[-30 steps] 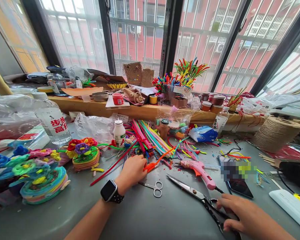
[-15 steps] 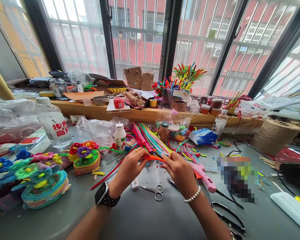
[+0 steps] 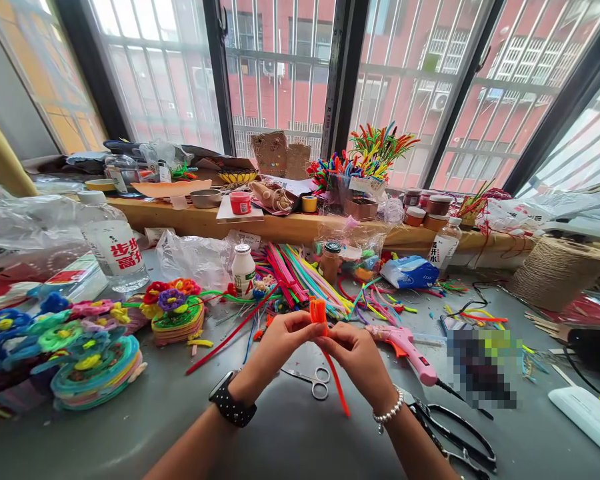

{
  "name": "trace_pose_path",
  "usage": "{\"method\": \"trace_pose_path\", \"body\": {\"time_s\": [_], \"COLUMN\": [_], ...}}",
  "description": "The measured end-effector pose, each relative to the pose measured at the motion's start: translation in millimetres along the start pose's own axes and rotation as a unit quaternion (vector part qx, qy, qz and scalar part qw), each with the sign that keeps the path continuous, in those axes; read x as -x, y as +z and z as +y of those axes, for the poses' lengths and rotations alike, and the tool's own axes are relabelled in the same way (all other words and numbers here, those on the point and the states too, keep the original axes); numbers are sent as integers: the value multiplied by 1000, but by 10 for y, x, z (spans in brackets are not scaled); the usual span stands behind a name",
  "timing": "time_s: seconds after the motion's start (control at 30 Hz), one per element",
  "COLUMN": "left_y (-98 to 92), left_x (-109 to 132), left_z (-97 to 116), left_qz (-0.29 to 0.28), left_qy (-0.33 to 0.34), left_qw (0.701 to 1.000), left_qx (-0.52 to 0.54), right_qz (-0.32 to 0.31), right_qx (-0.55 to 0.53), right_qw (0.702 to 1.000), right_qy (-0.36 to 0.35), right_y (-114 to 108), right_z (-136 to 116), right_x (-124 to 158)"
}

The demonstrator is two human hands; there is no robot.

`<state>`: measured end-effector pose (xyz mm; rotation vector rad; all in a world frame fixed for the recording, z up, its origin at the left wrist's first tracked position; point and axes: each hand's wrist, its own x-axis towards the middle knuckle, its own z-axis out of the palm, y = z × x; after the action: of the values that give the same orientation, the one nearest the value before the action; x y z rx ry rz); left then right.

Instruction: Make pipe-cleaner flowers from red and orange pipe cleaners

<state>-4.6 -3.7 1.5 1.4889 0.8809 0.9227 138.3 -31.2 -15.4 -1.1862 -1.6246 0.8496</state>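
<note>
Both my hands meet above the grey table (image 3: 290,433), pinching one orange pipe cleaner (image 3: 319,311). My left hand (image 3: 280,343), with a black watch on its wrist, grips it from the left. My right hand (image 3: 356,353), with a pearl bracelet, grips it from the right. A short folded loop of the pipe cleaner sticks up between my fingertips, and its long end hangs down past my right palm. Small silver scissors (image 3: 316,381) lie on the table right under my hands.
A pink glue gun (image 3: 405,343) lies right of my hands, large black scissors (image 3: 455,440) nearer me. Loose pipe cleaners (image 3: 300,273), a small white bottle (image 3: 243,270) and finished pipe-cleaner flowers (image 3: 173,310) fill the table behind and left. A twine spool (image 3: 555,270) stands at the right.
My right hand left the black scissors and joined my left on the orange pipe cleaner. Held stretched flat half a second ago, it is now folded upright with its end hanging down.
</note>
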Motion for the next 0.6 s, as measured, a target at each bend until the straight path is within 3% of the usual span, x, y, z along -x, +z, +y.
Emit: {"method": "trace_pose_path", "body": {"time_s": [0.1,0.23,0.5,0.6], "left_y": [-4,-1,41,37], "left_x": [0,8,12,11], "left_z": [19,18,-85,-76], "left_qz": [10,-32,-99,-98], "left_qy": [-41,-102,-111,-118], "left_qw": [999,993,986,986], "left_qx": [18,50,69,72], "right_qz": [1,47,19,4], "right_qx": [-9,-76,-159,-197], "right_qw": [1000,995,984,976], "right_qy": [22,49,73,92], "right_y": [-35,-74,-38,-25], "right_z": [15,52,24,17], "right_x": [-5,-9,16,10]}}
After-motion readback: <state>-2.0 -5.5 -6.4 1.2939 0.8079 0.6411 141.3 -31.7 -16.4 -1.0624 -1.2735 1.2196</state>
